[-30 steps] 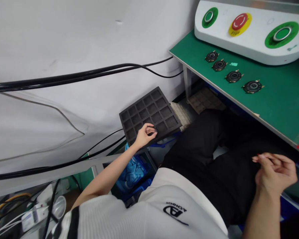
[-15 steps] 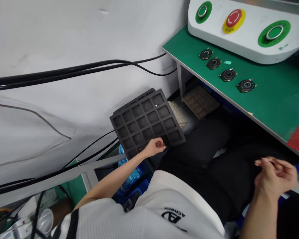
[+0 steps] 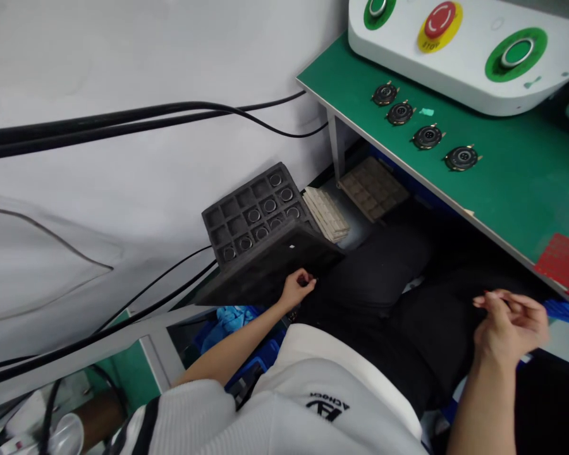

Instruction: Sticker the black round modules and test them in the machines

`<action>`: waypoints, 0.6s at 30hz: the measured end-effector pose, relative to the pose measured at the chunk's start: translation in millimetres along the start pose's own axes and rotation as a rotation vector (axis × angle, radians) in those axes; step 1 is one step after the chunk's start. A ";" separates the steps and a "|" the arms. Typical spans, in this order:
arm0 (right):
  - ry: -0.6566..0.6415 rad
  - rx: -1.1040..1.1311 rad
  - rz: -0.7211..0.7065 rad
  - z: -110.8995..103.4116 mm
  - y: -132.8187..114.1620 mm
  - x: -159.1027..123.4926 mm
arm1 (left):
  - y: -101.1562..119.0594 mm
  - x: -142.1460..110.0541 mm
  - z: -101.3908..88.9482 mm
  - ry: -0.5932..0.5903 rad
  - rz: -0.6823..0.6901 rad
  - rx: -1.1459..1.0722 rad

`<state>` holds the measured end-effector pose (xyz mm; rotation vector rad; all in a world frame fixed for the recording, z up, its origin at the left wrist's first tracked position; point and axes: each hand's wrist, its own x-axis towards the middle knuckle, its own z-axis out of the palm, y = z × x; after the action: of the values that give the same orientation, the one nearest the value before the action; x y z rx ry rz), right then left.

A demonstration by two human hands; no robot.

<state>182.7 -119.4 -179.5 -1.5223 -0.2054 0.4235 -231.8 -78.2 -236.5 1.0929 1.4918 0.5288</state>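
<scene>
My left hand [image 3: 298, 288] is closed in a pinch in front of a black foam tray [image 3: 260, 272]. A tiny dark spot shows at its fingertips, but I cannot make out what they hold. This tray leans steeply, with a small white speck on it. Behind it a second pocketed foam tray [image 3: 228, 207] carries several round dark watch parts [image 3: 269, 205]; other pockets in its far left are bare. At the right, my right hand [image 3: 511, 323] hovers above my leg, thumb and fingers pinched together, with a hint of red at the tips too small to name.
Several watch bodies [image 3: 427, 136] lie in a row on the green bench [image 3: 507, 183], before a white control panel [image 3: 417, 66] with a red stop button. Pale trays [image 3: 326, 213] are stacked beside the foam trays. Black cables [image 3: 137, 114] run along the wall.
The upper foam tray has tipped from nearly flat to steep and dropped lower in view, uncovering the tray with watch parts. Both hands keep their pinch and have hardly moved.
</scene>
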 end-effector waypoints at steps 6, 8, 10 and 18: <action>-0.011 0.007 -0.037 4.6 -2.0 -4.3 | 21.3 -21.3 3.1 0.035 -0.012 -0.227; -0.020 0.021 -0.058 5.9 -2.7 -7.5 | 31.9 -22.0 5.3 0.005 -0.031 -0.323; -0.032 0.032 -0.074 7.3 -3.0 -9.9 | 44.4 -21.1 6.5 -0.031 -0.052 -0.418; -0.092 0.059 -0.113 23.5 -7.9 -20.5 | 117.2 -23.1 9.7 -0.277 -0.022 -0.708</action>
<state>156.0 -105.7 -167.8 -1.4273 -0.3467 0.4069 -185.5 -45.9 -130.8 0.5589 0.9516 0.7777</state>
